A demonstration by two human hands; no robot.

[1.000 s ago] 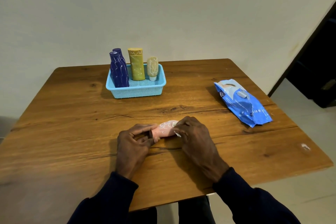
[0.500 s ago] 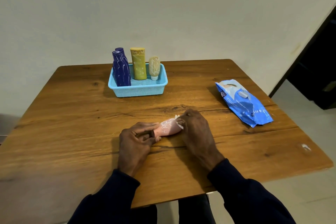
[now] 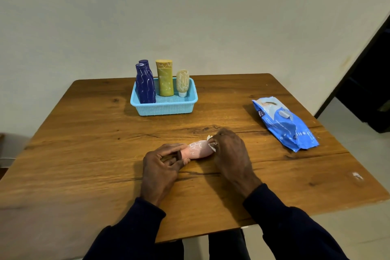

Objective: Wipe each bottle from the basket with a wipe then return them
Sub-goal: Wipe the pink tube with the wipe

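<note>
Blue wipes pack (image 3: 289, 126) lying on the right side of the wooden table (image 3: 105, 143): near its far end a small dark patch (image 3: 261, 113) carries white lettering turned sideways. The larger word looks like "mee"; a smaller word beside it is too small to read. A line of pale capital print runs lengthwise down the middle of the pack, too fine to make out. The bottles (image 3: 145, 86) standing in the light blue basket (image 3: 164, 107), and the pink bottle (image 3: 198, 150) nearer the front, bear only white scribbled loops and zigzags, which form no readable letters or numbers
</note>
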